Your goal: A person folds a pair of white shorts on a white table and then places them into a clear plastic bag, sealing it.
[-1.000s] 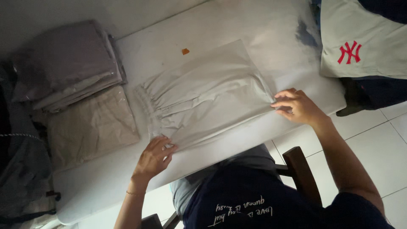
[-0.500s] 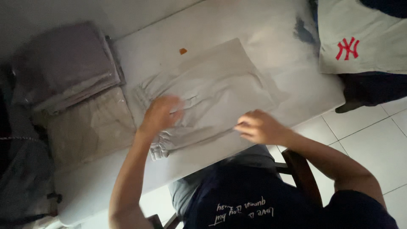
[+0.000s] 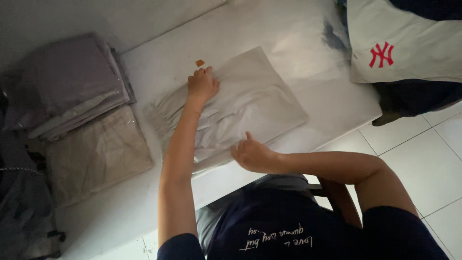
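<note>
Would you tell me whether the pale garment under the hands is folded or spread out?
Folded: the pale garment lies as a compact rectangle on the white table, left hand pressing its far edge.

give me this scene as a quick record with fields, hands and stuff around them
surface: white table
left hand: flat on the far edge of the grey garment
right hand: on the garment's near edge
garment: lies flat, gathered band toward the left
small item: orange bit just beyond the left fingertips
left of garment: bagged stack, beige pack nearer
top right: pale cloth with a red emblem
</note>
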